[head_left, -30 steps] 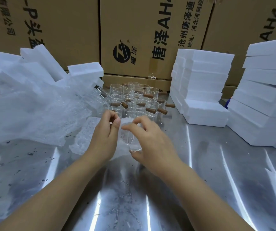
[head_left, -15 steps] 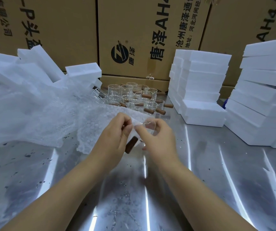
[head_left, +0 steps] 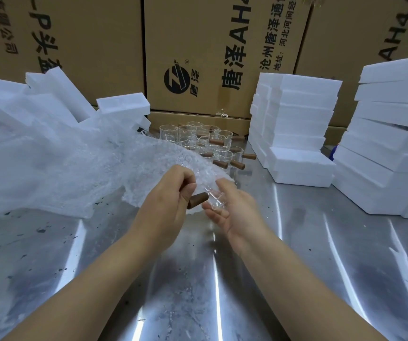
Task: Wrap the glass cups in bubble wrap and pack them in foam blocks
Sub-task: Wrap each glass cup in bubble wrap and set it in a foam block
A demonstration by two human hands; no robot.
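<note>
Over the table, cup lies sideways between both hands: right hand cradles the glass in curled fingers, handle points at left hand, which pinches the wrap just behind it.

Table: bare metal, glossy, streaky glare, dark specks. Wrap over the table's left: clear plastic, bumpy, faint sheen. Cup above the table's middle: clear glossy glass; handle brown, matt, wood-like. Cups at the table's back: same glass, same handles. Blocks on the table's right: white foam, matt, grainy. Boxes behind the table: brown matt cardboard, black print.
</note>
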